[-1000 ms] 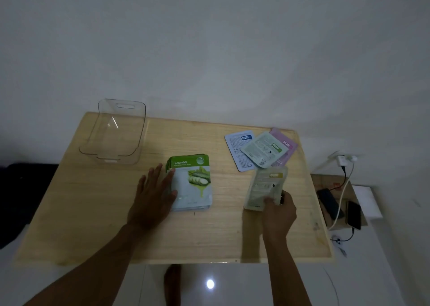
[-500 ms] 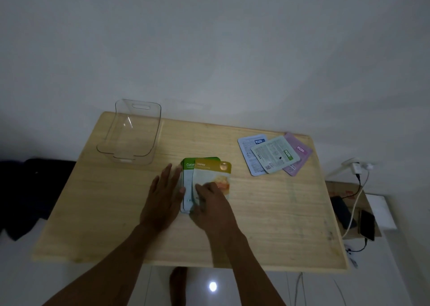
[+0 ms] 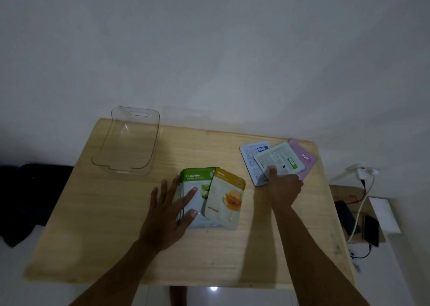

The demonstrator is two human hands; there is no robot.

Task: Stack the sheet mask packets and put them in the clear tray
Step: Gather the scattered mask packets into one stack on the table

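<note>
Green and yellow packets (image 3: 210,196) are stacked mid-desk, steadied by the flat, open left hand (image 3: 168,212). Three loose packets (image 3: 278,161) are being gathered; the right hand (image 3: 282,187) is pressed on them, grip unclear. Next, one must be added to the stack; the clear tray (image 3: 126,140) waits empty.

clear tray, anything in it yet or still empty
Empty. The wood of the table shows straight through the clear tray, and every packet lies outside it: the stack under the left hand, the rest by the right hand.
</note>
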